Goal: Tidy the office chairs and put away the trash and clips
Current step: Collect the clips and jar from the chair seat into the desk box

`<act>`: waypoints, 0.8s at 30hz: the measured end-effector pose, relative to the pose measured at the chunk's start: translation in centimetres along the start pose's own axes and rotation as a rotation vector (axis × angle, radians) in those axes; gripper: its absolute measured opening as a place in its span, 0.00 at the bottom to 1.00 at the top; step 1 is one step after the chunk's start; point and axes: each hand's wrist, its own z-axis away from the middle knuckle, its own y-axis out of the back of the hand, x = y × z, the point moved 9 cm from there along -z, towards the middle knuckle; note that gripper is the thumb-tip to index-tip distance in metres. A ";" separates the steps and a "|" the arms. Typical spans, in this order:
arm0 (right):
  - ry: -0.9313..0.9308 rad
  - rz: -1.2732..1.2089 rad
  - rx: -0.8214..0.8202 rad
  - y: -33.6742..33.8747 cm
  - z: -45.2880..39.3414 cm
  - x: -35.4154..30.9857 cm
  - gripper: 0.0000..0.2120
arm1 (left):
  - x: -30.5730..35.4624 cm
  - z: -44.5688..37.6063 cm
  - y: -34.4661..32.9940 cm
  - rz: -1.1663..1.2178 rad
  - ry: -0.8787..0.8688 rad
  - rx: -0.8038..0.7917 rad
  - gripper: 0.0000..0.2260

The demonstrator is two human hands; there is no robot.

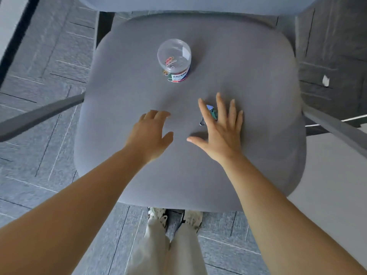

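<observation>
A grey chair seat (139, 92) carried a clear tub (174, 60) of paper clips near its back edge. The right hand (220, 132), fingers spread wide, lay over some binder clips (211, 114) toward the right edge. The left hand (151, 133) hovered beside it, loosely curled, holding nothing.

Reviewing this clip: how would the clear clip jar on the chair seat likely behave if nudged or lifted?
The clip jar looks nearly empty, with only a few coloured clips visible inside, so it is probably light. It stands upright on the soft seat cushion, so a sideways nudge might tip it. Being round, it would likely roll once tipped. Its smooth plastic may feel slightly slippery.
</observation>
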 end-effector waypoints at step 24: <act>-0.427 -0.405 0.086 1.9 -2.6 1.9 0.08 | 0.9 -6.8 6.5 0.173 -0.021 0.289 0.41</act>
